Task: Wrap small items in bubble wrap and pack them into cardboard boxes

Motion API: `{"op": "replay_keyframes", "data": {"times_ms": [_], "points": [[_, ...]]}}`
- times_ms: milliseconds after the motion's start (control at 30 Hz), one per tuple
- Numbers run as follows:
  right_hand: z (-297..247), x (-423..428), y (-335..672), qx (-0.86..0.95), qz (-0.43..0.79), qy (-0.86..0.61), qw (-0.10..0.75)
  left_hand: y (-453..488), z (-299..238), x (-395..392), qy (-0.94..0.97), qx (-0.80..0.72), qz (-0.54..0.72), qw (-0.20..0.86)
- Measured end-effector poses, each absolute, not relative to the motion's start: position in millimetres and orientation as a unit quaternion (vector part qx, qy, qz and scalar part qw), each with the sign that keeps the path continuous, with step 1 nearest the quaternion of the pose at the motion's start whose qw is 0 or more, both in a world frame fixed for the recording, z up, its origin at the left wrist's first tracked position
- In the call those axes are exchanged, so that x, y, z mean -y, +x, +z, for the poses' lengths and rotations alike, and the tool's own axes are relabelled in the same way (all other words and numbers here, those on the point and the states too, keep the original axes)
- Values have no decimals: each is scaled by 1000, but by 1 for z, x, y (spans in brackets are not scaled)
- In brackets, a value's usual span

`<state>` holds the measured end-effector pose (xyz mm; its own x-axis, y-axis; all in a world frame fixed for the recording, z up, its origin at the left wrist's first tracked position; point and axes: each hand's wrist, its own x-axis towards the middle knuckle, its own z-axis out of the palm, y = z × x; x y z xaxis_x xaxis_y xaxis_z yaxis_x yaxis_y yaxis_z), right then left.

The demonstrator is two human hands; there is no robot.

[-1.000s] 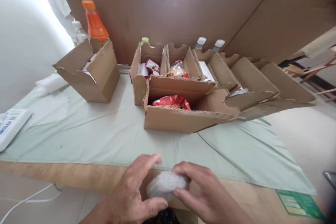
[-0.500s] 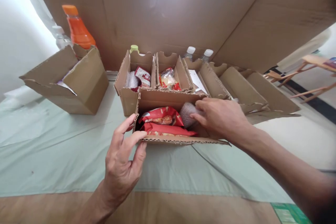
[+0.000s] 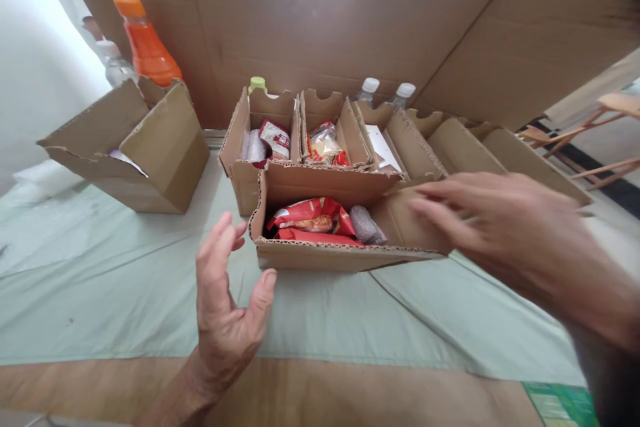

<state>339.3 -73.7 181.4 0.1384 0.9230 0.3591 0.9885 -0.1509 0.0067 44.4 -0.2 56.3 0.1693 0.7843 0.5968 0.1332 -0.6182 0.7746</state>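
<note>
Hands, both empty right now. Left hand (image 3: 225, 307) up over green cloth (image 3: 125, 293), just left of front cardboard box (image 3: 345, 257), palm turned inward, fingers spread wide and a bit curled, gripping nothing, clear of the box. Right hand (image 3: 505, 233) blurry, hovering over that box's right end, fingers stretched out flat and loose, nothing in them either; can't tell whether touching the flap. Grey wrapped bundle (image 3: 367, 225) lying inside the front box, snug against red snack packets (image 3: 313, 220) on its left, apart from both hands. Behind it, row of smaller cardboard compartments (image 3: 280, 113) with more packets inside, bottle caps poking up at the back. Off to the left, separate open box (image 3: 165, 160), orange bottle (image 3: 147, 43) standing behind it. Big cardboard sheet (image 3: 325, 20) as backdrop.
</note>
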Motion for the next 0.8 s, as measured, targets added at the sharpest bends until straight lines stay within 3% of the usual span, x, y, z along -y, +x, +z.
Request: {"op": "replay_keyframes", "data": {"times_ms": [100,167,267,400,600,800], "points": [[163,123,351,496,-133,-805,298,42,39,-4,679,-364,511,380],[130,135,348,479,-30,-807,344,44,29,-9,670,-382,457,444],[75,126,328,501,130,-774,366,54,22,-10,655,-378,396,522],[40,141,296,442,142,-779,422,55,23,21,648,-380,388,534],[55,200,239,426,38,-780,457,-7,21,75,671,-405,335,524],[89,152,211,497,98,-708,491,-14,68,41,647,-378,476,461]]}}
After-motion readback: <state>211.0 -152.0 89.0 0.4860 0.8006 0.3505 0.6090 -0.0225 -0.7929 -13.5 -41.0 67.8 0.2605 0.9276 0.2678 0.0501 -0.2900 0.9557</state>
